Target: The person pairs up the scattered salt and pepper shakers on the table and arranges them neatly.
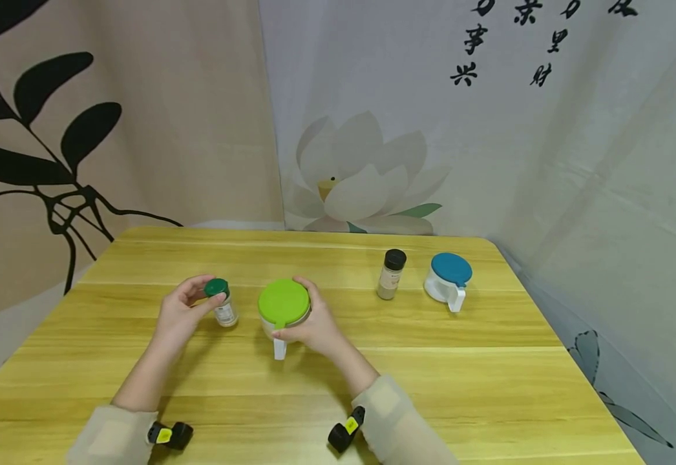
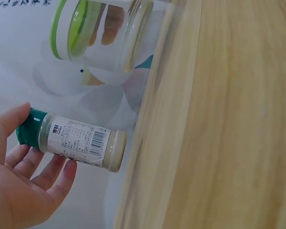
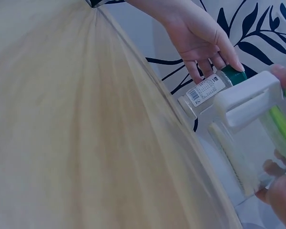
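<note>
My left hand (image 1: 179, 311) pinches a small spice bottle (image 2: 83, 140) by its green cap, thumb on one side and fingers on the other. The bottle is clear, with a white printed label and pale contents low inside. Just right of it, my right hand (image 1: 316, 326) grips a clear seasoning jar (image 3: 248, 152) with a bright green lid (image 1: 283, 302) and a white handle (image 3: 248, 100) pointing toward me. Its fingers wrap the far side, with the thumb near the handle. Pale contents lie at the bottom of the jar.
Further back on the right of the wooden table (image 1: 326, 413) stand a black-capped spice bottle (image 1: 390, 278) and a white-handled jar with a blue lid (image 1: 452, 267). Printed curtains (image 1: 361, 77) hang behind the table's far edge. Each sleeve has a black wrist camera (image 1: 346, 429) beside it.
</note>
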Tool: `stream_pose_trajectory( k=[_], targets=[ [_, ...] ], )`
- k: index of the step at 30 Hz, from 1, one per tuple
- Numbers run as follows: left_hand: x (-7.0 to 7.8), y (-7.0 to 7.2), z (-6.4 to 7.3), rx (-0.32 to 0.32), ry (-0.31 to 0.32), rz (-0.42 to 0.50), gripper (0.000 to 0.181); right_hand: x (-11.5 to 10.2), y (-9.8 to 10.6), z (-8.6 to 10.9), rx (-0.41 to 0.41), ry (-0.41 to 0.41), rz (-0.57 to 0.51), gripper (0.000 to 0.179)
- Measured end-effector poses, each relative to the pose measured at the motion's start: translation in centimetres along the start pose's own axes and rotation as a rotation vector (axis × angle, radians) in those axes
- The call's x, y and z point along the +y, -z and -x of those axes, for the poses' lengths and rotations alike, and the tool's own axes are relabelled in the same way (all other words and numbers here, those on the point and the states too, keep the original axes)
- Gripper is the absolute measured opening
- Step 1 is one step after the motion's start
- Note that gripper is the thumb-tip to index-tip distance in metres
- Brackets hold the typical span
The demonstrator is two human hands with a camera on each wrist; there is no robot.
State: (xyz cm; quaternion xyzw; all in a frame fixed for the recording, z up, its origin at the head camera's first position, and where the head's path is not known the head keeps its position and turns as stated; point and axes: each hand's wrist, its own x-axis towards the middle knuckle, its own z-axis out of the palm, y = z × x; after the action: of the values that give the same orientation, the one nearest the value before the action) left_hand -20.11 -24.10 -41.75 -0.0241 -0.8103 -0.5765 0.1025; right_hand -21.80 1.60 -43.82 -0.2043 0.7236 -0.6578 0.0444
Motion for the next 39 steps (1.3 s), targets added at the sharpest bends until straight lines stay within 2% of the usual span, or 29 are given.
stream_pose_trajectory(
  k=[16,39],
  targets=[
    [-0.2,0.1,-0.4,0.005,0.029,-0.017,0.055,0.5,-1.1,-0.6,-0.035,-0.015,0.009,0.104],
    [-1.1,0.2,-0.4,-0.008,0.024,-0.016,0.054,0.8,-2.3,-0.9,-0.058,-0.047,-0.003,0.105]
  ],
)
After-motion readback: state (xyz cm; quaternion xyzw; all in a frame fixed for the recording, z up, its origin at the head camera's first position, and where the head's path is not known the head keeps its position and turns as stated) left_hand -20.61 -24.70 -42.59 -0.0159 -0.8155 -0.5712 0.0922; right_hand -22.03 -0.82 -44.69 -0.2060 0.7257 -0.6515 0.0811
